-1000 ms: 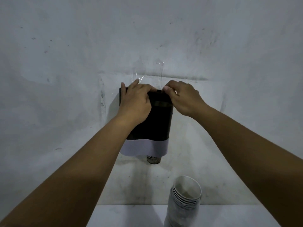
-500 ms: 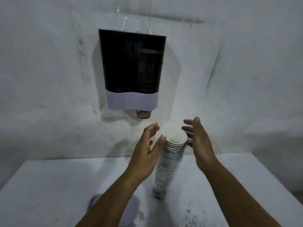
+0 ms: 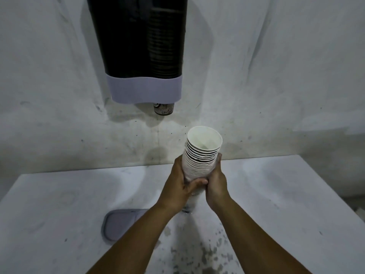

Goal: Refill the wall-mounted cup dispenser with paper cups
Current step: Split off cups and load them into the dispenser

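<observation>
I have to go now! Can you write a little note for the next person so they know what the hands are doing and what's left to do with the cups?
Left hand: grips the cup stack low down.
Right hand: grips the same stack from the other side.
Stack: mouths up, over the table, below and right of the dispenser.
Dispenser: on the wall; cups fill its right side, the left looks empty; one cup pokes out the bottom.
Lid: lies on the table.
Done: lid off, stack in hand.
Left: load the stack, refit the lid.
</observation>
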